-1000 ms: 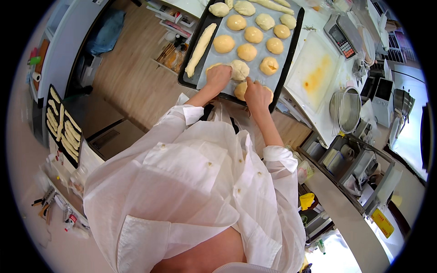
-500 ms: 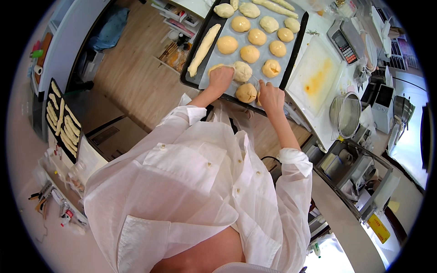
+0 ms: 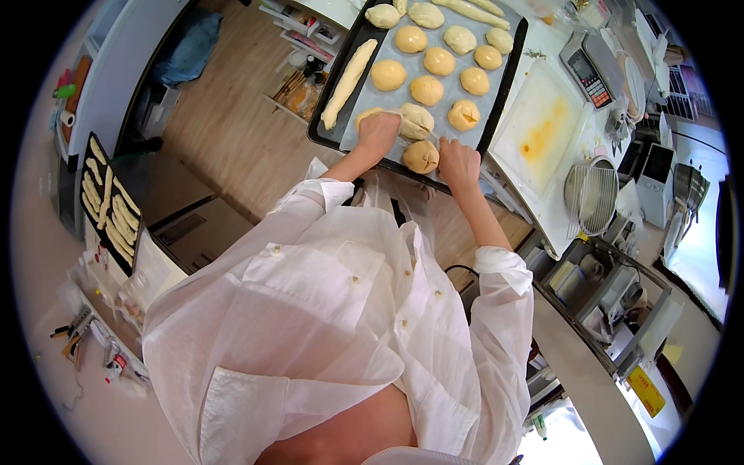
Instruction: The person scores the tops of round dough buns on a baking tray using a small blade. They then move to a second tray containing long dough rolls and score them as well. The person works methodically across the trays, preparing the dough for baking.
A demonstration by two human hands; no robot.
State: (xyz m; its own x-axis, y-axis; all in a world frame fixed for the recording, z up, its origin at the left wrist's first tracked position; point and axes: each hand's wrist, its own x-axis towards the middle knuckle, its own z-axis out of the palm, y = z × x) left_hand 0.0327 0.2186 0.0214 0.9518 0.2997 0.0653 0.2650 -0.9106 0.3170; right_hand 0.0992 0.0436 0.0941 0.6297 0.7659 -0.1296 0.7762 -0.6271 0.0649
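On a dark baking tray [image 3: 496, 124] lined with paper, my left hand [image 3: 379, 133] is closed beside a pale dough ball [image 3: 417, 122]. My right hand [image 3: 459, 161] is closed on the other side, its fingers bunched near the tray's front edge. A long crease or thin line runs across this ball between the hands; what the fingers pinch is too small to make out. A nearer dough ball [image 3: 421, 157] bears creases on top, and another ball [image 3: 463, 115] has a crossed split. My left hand partly covers one more ball [image 3: 367, 116].
Several smooth balls and a long dough strip [image 3: 350, 84] share the tray. To the right are a stained white board [image 3: 539, 128], a digital scale [image 3: 585, 70] and a round metal sieve [image 3: 591, 194]. At far left, another tray [image 3: 111, 205] carries dough strips.
The dough ball between my hands now shows a deeper lengthwise crease and looks tilted. My right hand has shifted slightly left and nearer; the left stays almost in place.
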